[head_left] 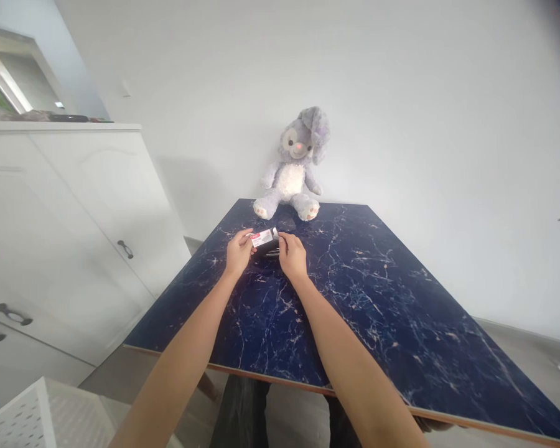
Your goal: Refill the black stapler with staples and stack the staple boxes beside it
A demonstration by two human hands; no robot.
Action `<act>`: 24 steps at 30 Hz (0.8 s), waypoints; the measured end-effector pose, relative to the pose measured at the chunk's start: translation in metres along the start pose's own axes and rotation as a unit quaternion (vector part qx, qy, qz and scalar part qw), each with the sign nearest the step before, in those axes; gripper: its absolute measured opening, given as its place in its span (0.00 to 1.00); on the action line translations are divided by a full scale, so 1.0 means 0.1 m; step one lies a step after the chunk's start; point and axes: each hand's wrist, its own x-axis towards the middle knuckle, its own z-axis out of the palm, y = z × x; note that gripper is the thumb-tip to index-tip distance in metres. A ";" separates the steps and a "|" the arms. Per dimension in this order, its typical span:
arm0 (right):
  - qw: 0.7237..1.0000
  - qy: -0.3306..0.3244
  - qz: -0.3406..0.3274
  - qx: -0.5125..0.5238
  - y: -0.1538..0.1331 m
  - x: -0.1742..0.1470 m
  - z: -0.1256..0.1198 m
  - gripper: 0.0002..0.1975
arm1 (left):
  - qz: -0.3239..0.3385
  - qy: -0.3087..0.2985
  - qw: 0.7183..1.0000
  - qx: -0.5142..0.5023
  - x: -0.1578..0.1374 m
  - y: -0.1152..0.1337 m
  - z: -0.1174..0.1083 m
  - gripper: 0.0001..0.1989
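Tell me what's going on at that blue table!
A person's left hand is holding one end of a small white-and-red box, and the right hand is at its other end. Something dark shows just below the box, too small to make out. A fluffy stuffed toy sits at the far end of the blue table, by the wall.

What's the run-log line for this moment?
left hand: holding small box | right hand: at its right end | plush toy: seated, far end of table
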 end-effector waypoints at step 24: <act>0.976 0.114 0.081 0.165 0.01 0.03 0.01 0.16 | -0.089 -0.080 0.973 -0.199 -0.07 0.06 0.11 0.17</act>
